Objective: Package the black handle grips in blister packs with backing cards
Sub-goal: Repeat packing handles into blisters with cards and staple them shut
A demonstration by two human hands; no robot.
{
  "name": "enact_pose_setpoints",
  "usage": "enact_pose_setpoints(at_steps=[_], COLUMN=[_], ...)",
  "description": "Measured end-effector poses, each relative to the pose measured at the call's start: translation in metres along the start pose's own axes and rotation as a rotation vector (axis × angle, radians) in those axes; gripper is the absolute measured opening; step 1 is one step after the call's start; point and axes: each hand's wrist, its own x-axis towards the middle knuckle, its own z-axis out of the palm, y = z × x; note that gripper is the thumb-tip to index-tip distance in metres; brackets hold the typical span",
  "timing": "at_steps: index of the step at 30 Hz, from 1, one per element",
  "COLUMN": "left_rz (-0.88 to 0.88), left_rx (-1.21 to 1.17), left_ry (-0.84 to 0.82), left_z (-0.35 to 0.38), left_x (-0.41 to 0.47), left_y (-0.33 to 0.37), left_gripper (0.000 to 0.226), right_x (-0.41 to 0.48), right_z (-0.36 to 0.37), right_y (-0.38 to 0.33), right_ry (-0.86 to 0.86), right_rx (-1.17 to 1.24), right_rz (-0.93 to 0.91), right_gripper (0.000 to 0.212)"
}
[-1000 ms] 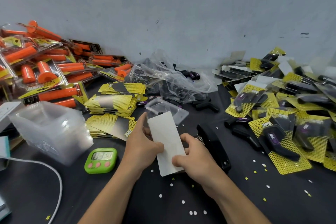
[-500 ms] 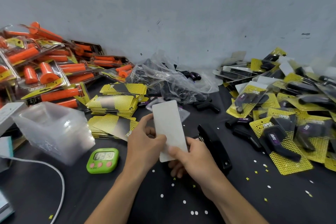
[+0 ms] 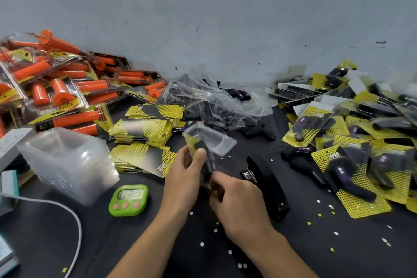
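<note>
Both hands hold one blister pack (image 3: pixel 204 160) above the table's middle, its yellow backing card and a black handle grip showing, blurred by motion. My left hand (image 3: pixel 185 178) grips its left side with the thumb on the front. My right hand (image 3: pixel 237 203) grips its lower end. An empty clear blister shell (image 3: pixel 214 140) lies just behind it. Stacks of yellow backing cards (image 3: pixel 144 131) sit to the left. Loose black grips lie in a clear plastic bag (image 3: pixel 214 106) at the back. Finished packs (image 3: pixel 352 153) are piled on the right.
A black stapler (image 3: pixel 268 185) lies right of my hands. A green timer (image 3: pixel 128 200) sits at the front left, beside a stack of clear blister shells (image 3: pixel 67 162). Orange grip packs (image 3: pixel 56 92) are heaped at the far left. A white cable (image 3: pixel 76 228) crosses the near left.
The pack, first held with its white back towards me, has been turned so the yellow front and black grip show. Both hands shifted slightly on it.
</note>
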Motion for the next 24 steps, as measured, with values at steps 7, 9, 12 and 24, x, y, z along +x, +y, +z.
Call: enact_pose_setpoints(at_steps=[7,9,12,24], left_rz=[-0.243,-0.302,-0.314,-0.367], left_rx=[-0.428,-0.614,-0.692,-0.671], left_ry=[-0.081,-0.223,-0.318,-0.170], left_z=[-0.008,-0.011,-0.013,-0.014], left_x=[0.008,0.011,0.013,0.017], left_y=[0.003,0.004,0.003,0.001], left_gripper=[0.038,0.033,0.042,0.059], right_x=[0.002,0.004,0.005,0.017], right_z=[-0.005,-0.006,-0.006,-0.050], right_y=[0.004,0.003,0.002,0.028], right_ry=[0.023,-0.002,-0.067,0.246], right_rx=[0.327,0.469,0.635,-0.102], right_rz=[0.319,0.396,0.414,0.489], right_gripper=[0.013,0.017,0.014,0.027])
